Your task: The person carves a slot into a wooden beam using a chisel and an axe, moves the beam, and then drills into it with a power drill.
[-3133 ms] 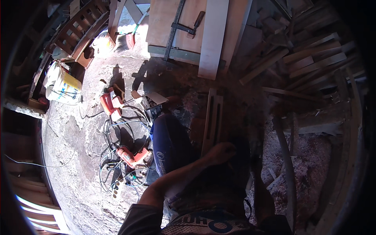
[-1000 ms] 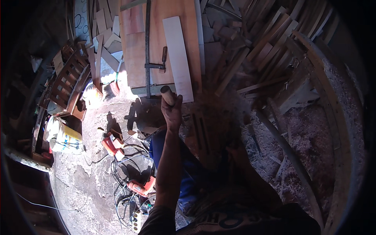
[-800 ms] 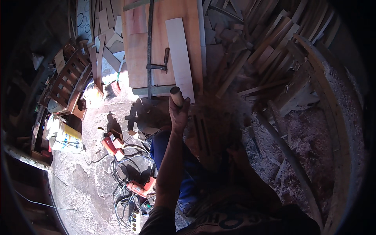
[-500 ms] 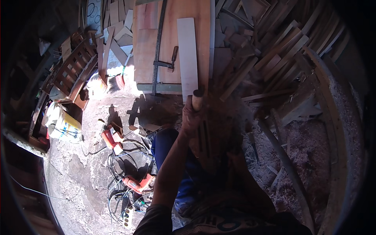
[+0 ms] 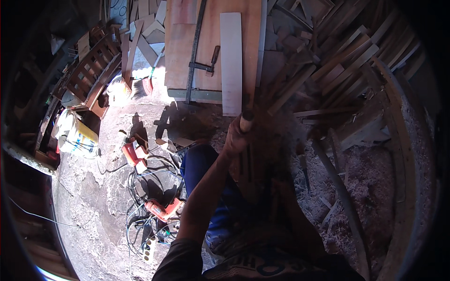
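My left hand is wrapped round a short, thick wooden handle, pale on its side and dark at its upper end. What lies below that handle is hidden by the hand and by shadow. Deep shade covers my right hand, low and to the right in front of my body; its fingers cannot be made out, nor whether it holds anything. Just beyond the left hand, a long pale board lies on a wooden worktop, its near end jutting past the front edge. A clamp rests to its left.
On the floor at left are an orange power drill, a red power tool, tangled cables and a power strip. A white bucket stands farther left. Stacked timber fills the far right; a curved wooden piece lies among shavings.
My left hand has shifted slightly right with the handle, which leans more to the right. The whole scene has slid a little right in the picture, as my head turned.
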Motion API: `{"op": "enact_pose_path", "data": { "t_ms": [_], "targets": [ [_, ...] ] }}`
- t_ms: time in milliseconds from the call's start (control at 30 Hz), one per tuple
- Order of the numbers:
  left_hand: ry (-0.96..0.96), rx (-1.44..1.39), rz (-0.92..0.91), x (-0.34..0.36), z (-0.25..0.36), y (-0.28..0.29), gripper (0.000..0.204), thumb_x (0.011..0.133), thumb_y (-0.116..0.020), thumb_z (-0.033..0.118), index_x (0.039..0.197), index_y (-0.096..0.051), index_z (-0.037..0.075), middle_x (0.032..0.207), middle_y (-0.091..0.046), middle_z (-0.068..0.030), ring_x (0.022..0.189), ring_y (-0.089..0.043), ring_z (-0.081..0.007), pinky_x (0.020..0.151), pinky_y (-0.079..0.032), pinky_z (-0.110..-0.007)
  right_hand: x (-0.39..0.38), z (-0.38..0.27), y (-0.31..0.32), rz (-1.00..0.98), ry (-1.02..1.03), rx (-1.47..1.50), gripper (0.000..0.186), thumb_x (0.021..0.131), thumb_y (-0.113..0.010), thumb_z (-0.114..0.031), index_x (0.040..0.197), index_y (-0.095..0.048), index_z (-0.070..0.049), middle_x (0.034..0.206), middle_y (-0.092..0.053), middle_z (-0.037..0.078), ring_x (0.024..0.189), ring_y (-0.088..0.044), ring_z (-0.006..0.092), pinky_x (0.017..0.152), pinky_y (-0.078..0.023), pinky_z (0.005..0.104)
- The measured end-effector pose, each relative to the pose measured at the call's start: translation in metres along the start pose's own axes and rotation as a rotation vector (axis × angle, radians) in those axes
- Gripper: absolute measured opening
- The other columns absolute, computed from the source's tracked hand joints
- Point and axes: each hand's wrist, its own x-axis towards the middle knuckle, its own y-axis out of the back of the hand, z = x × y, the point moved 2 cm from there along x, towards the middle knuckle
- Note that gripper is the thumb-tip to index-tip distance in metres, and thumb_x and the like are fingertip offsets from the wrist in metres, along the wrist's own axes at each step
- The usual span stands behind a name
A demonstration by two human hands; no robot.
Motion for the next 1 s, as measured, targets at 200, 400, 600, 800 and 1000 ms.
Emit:
{"op": "enact_pose_path", "data": {
  "t_ms": [200, 400, 600, 800, 1000],
  "targets": [
    [-0.048, -0.006, -0.037, -0.015, 0.007, -0.015, 0.032, 0.083, -0.078, 0.011, 0.111, -0.063, 0.006, 0.099, -0.067, -0.0007, 0.091, -0.06, -0.0085, 0.081, -0.052, -0.029, 0.012, 0.007, -0.001, -0.04, -0.027, 0.087, 0.015, 0.092, -0.07, -0.022, 0.087, -0.064, -0.009, 0.066, -0.057, 0.0, 0.053, -0.057, 0.0139, 0.047, -0.049, 0.0309],
    [0.064, -0.051, -0.117, -0.031, 0.009, -0.035, 0.042, 0.083, -0.08, 0.016, 0.12, -0.063, 0.005, 0.107, -0.069, -0.0026, 0.098, -0.061, -0.0103, 0.087, -0.052, -0.03, 0.026, 0.017, 0.016, -0.046, 0.088, 0.039, 0.013, 0.093, -0.069, -0.02, 0.089, -0.063, -0.008, 0.067, -0.056, 0.001, 0.052, -0.055, 0.0142, 0.046, -0.049, 0.0309],
    [0.046, -0.01, -0.089, -0.037, 0.003, -0.026, 0.042, 0.083, -0.079, 0.014, 0.12, -0.062, 0.004, 0.107, -0.069, -0.0042, 0.098, -0.063, -0.0118, 0.089, -0.051, -0.031, -0.022, -0.027, -0.018, 0.028, 0.063, 0.084, 0.017, 0.091, -0.069, -0.012, 0.101, -0.056, -0.008, 0.066, -0.053, 0.001, 0.052, -0.055, 0.0156, 0.044, -0.049, 0.0324],
    [-0.008, 0.018, -0.089, -0.031, 0.0, -0.021, 0.044, 0.082, -0.077, 0.012, 0.122, -0.061, 0.004, 0.111, -0.068, -0.0065, 0.101, -0.062, -0.0139, 0.091, -0.05, -0.033, -0.067, -0.061, -0.041, -0.064, 0.25, 0.106, 0.031, 0.09, -0.067, -0.006, 0.116, -0.05, -0.01, 0.072, -0.056, 0.004, 0.049, -0.055, 0.0163, 0.042, -0.05, 0.034],
    [0.047, 0.073, -0.033, -0.031, -0.002, -0.008, 0.045, 0.085, -0.072, 0.011, 0.126, -0.054, 0.005, 0.114, -0.065, -0.0083, 0.104, -0.061, -0.0162, 0.092, -0.049, -0.034, -0.083, -0.069, -0.05, -0.123, 0.294, 0.05, 0.036, 0.09, -0.066, -0.003, 0.121, -0.048, -0.011, 0.073, -0.056, 0.003, 0.048, -0.056, 0.0154, 0.04, -0.049, 0.0311]
  ]
}}
